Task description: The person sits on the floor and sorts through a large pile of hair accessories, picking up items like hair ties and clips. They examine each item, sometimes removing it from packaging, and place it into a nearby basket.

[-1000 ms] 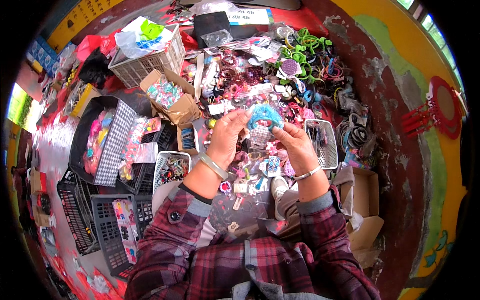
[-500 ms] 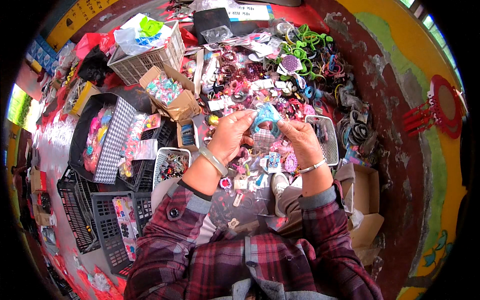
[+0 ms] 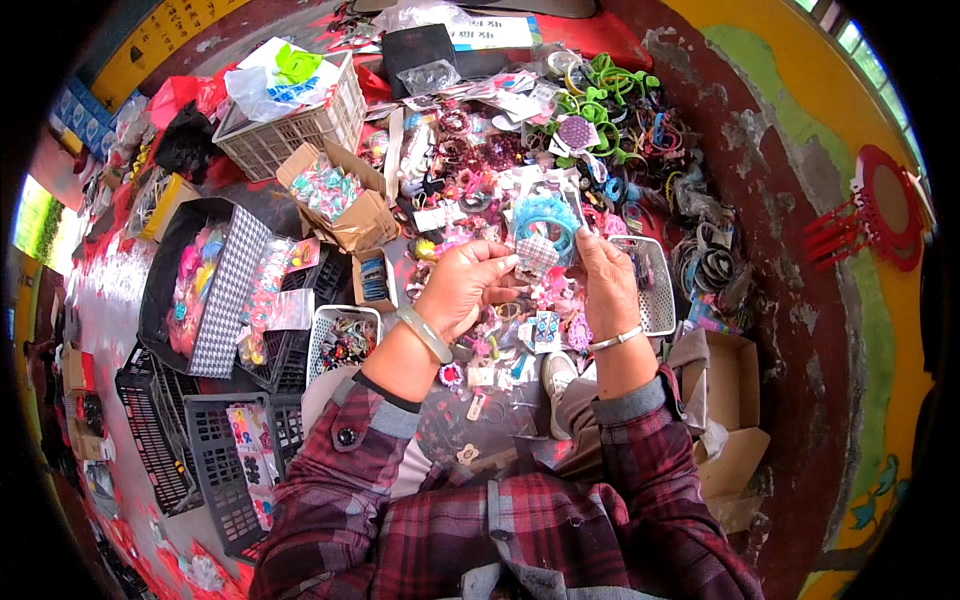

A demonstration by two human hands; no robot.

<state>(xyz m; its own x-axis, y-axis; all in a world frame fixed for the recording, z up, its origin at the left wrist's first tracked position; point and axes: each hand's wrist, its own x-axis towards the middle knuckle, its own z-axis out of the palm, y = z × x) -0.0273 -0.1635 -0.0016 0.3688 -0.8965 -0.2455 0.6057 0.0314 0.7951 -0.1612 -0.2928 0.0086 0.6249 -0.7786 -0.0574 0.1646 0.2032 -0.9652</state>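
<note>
Blue band is held between the hands over heaped accessories, checked card pinched by left fingers; whether right fingers grip cannot be told. White baskets are set left and right.

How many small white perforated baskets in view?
2: one left of the left hand, by that forearm; the other right of the right hand, partly covered by it. More may be hidden.

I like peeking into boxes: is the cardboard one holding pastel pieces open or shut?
Open. The cardboard box has its top uncovered, with pastel pieces showing inside.
</note>
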